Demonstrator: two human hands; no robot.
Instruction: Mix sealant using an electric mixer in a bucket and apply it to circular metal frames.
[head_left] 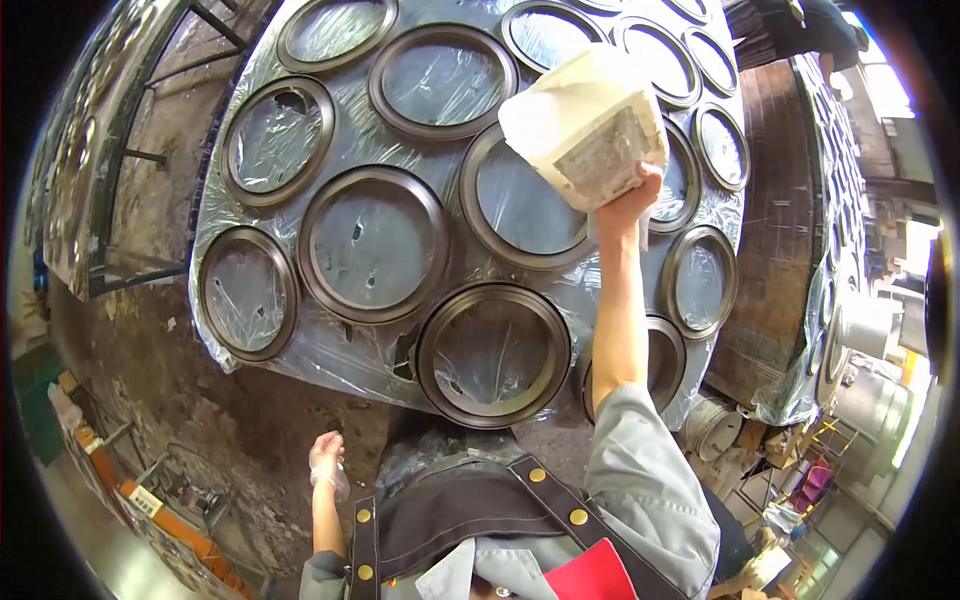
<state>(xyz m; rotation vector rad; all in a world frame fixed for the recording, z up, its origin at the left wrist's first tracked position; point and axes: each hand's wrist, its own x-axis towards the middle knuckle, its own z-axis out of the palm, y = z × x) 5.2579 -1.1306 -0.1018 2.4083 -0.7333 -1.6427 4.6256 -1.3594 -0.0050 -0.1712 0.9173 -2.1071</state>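
My right hand [630, 203] is closed around the lower end of a cream-coloured plastic jug [540, 118] with a worn grey label patch. The jug is tilted above the far part of a table, over several dark metal rings. Beneath it, one large ring [470, 205] is partly covered by the jug and my forearm. My left hand [326, 452] hangs low beside my body, away from the table, with its fingers curled. Something clear, like thin plastic, shows at its wrist; what the fingers hold, if anything, is hidden.
The table [285, 345] is wrapped in clear film and carries many rings, one [493, 355] close to my apron. Left stands a dark metal frame [115, 180]; right is another ring-covered table [775, 240]. Other people [800, 28] are at the far right and lower right.
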